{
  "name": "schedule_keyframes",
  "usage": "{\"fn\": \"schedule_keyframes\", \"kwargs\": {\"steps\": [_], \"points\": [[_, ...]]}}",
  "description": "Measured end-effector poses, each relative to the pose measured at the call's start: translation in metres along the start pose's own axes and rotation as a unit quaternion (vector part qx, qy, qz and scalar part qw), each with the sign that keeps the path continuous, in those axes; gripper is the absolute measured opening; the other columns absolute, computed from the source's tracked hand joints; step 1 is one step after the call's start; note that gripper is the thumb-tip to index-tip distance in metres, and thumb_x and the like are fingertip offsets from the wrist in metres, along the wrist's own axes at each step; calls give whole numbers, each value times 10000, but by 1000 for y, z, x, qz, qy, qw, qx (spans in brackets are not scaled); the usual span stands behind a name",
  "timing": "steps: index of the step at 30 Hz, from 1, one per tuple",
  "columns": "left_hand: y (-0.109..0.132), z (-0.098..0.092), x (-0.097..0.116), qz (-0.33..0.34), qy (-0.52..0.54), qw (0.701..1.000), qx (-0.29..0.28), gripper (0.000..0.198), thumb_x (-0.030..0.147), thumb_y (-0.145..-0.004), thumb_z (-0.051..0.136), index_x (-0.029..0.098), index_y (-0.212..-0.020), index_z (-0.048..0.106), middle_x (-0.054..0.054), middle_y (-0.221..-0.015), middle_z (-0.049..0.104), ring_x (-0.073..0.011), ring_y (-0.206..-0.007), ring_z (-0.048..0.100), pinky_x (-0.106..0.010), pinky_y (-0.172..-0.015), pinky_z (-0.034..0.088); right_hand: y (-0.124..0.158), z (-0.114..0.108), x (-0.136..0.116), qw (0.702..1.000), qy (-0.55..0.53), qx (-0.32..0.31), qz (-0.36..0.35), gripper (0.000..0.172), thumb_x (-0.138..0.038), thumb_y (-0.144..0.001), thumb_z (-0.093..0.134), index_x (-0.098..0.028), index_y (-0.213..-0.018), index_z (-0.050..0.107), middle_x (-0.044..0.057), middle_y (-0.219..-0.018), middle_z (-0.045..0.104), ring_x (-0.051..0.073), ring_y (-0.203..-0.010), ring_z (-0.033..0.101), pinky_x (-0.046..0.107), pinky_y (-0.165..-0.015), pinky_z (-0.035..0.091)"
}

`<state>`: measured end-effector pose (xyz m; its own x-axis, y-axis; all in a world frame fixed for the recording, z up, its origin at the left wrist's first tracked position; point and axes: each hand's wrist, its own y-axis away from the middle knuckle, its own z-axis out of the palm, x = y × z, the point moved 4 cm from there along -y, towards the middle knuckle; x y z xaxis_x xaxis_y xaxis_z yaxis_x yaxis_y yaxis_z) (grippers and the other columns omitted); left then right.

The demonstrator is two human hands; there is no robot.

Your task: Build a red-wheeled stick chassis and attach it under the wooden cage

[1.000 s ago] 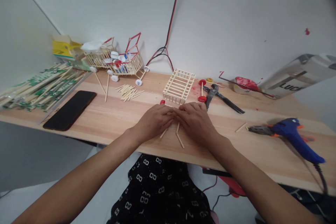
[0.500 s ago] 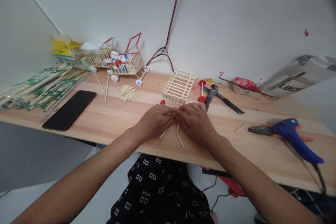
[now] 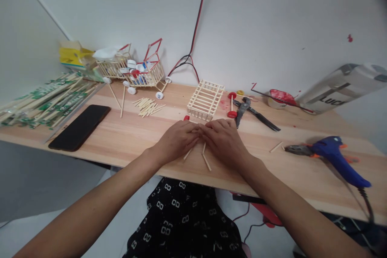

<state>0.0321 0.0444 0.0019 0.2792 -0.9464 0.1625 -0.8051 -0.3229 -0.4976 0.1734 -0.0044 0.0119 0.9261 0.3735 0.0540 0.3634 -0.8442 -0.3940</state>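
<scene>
My left hand (image 3: 177, 140) and my right hand (image 3: 224, 139) rest side by side on the wooden table (image 3: 130, 135), fingertips meeting. Both are curled, pinching thin wooden sticks (image 3: 206, 160) whose ends stick out under the palms toward me. A small red cap (image 3: 186, 117) peeks out just beyond my left fingers. Directly behind the hands stands an open frame of wooden sticks (image 3: 205, 99). What exactly lies under the fingers is hidden.
A black phone (image 3: 80, 127) and wrapped chopsticks (image 3: 45, 98) lie left. Stick carts (image 3: 136, 70) and loose sticks (image 3: 148, 106) sit at the back. Red wheels on an axle (image 3: 231, 105), pliers (image 3: 250, 112), a red-stained dish (image 3: 279, 98) and a blue glue gun (image 3: 335, 155) lie right.
</scene>
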Motion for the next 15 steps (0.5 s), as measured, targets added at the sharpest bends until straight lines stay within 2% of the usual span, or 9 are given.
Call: {"fn": "schedule_keyframes", "kwargs": {"steps": [15], "points": [[0, 0, 0, 4, -7, 1000, 4, 185, 205, -944, 493, 167, -1019, 658, -72, -1079, 675, -205, -969, 608, -369, -839, 489, -1, 0, 0, 1000, 1, 7, 1, 269, -246, -957, 483, -219, -1173, 641, 66, -989, 673, 220, -913, 496, 370, -775, 260]]}}
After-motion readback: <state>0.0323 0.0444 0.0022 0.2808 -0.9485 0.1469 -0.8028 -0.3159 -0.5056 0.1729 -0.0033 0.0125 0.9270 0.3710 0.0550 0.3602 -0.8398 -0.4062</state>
